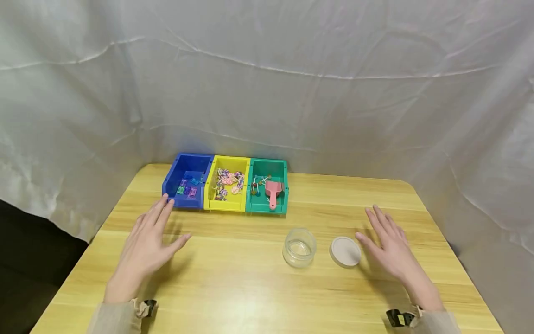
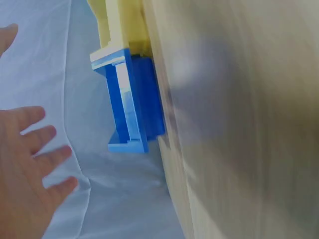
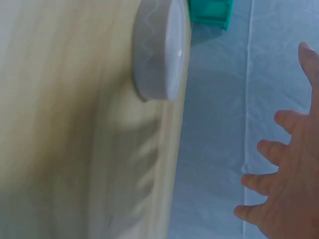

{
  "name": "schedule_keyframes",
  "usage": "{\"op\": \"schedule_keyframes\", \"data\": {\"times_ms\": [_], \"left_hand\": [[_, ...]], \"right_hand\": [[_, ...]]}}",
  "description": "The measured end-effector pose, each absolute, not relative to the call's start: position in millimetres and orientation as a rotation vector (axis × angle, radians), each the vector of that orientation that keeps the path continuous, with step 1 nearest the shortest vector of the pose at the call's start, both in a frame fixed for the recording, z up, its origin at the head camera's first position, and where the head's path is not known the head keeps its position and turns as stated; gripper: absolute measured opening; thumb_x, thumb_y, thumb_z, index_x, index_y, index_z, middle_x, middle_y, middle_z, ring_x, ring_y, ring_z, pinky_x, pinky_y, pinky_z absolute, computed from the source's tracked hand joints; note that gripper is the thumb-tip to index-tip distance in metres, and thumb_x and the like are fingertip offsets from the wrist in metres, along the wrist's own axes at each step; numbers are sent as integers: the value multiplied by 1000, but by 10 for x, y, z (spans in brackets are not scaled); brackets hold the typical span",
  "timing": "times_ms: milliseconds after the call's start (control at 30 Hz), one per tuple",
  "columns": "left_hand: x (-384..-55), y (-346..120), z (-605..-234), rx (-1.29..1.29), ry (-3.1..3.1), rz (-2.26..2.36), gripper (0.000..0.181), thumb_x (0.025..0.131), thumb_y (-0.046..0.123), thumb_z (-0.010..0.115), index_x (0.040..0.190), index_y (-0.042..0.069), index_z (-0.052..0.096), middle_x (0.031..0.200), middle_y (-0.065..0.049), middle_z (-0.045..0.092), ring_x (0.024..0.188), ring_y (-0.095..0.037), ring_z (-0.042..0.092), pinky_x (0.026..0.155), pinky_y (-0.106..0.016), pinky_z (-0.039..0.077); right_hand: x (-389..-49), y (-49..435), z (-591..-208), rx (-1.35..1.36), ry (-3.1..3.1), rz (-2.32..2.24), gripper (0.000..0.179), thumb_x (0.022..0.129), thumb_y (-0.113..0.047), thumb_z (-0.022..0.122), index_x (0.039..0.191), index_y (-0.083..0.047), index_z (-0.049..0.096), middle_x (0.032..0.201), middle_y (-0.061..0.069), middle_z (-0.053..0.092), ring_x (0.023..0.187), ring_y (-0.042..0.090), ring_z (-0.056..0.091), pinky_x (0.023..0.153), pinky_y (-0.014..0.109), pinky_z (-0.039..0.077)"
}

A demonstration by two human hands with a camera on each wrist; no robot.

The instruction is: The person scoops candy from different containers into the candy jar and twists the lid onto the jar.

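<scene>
My left hand [image 1: 146,243] hovers over the table's left side with fingers spread, holding nothing; nearest to it is the blue bin [image 1: 193,202]. To the right, my right hand [image 1: 390,246] is held above the table, fingers extended, beside a round whitish lid [image 1: 345,252]. A clear glass jar [image 1: 299,248] without its lid stands left of that lid. In the right wrist view the lid [image 3: 157,50] lies flat on the wood, apart from the fingers. The left wrist view has the blue bin [image 2: 132,104] beyond the spread left hand [image 2: 30,169].
Joined to the blue bin are a yellow bin [image 1: 227,205] with swirled candy-like pieces [image 1: 228,178] and a green bin [image 1: 267,162] with small lollipop-like pieces and a pink scoop [image 1: 273,191]. Grey cloth [image 1: 317,102] hangs behind the wooden table [image 1: 225,287].
</scene>
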State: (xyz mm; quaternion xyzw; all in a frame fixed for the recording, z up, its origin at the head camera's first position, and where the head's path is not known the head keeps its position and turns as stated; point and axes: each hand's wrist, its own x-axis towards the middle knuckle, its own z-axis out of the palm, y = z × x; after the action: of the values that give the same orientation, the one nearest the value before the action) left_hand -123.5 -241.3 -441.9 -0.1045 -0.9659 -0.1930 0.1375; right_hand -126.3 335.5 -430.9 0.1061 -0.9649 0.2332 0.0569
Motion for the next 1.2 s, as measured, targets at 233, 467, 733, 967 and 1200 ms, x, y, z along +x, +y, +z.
{"op": "schedule_keyframes", "data": {"times_ms": [233, 467, 733, 967, 1200], "left_hand": [[-1456, -2218, -4272, -466, -2611, -620, 87, 91, 37, 78, 163, 13, 34, 168, -9, 32, 141, -46, 45, 105, -70, 41], [-1705, -1852, -4146, -681, -2513, -563, 72, 91, 18, 78, 153, 2, 46, 154, -18, 49, 128, -42, 59, 98, -60, 52], [-1883, -1320, -4116, -822, -2598, -422, 61, 95, 21, 76, 149, 5, 52, 149, -16, 55, 127, -35, 62, 99, -51, 54], [-2053, -901, -4142, -871, -2695, -246, 53, 99, 26, 71, 146, 6, 57, 149, -15, 55, 133, -32, 58, 107, -51, 50], [-2228, -535, -4292, -869, -2720, -283, 47, 97, 23, 72, 137, -1, 61, 134, -17, 61, 117, -30, 65, 99, -41, 56]], "right_hand": [[-1433, 3133, -4111, 408, -2850, 894, 79, 104, -38, 63, 167, -15, 21, 172, 18, 17, 152, 52, 19, 114, 77, 20], [-1692, 2785, -3928, 572, -2875, 1026, 70, 105, -35, 63, 162, -7, 33, 170, 17, 24, 150, 47, 30, 113, 69, 33], [-2024, 2378, -3679, 675, -2980, 1217, 66, 107, -35, 60, 163, -13, 32, 166, 15, 35, 142, 40, 48, 109, 57, 46], [-2419, 2051, -3669, 710, -3084, 1182, 61, 108, -30, 57, 161, -10, 36, 163, 13, 41, 135, 34, 56, 107, 56, 48], [-2797, 1767, -3713, 657, -3174, 1087, 59, 107, -19, 55, 158, 3, 36, 161, 23, 40, 127, 39, 62, 104, 53, 51]]}}
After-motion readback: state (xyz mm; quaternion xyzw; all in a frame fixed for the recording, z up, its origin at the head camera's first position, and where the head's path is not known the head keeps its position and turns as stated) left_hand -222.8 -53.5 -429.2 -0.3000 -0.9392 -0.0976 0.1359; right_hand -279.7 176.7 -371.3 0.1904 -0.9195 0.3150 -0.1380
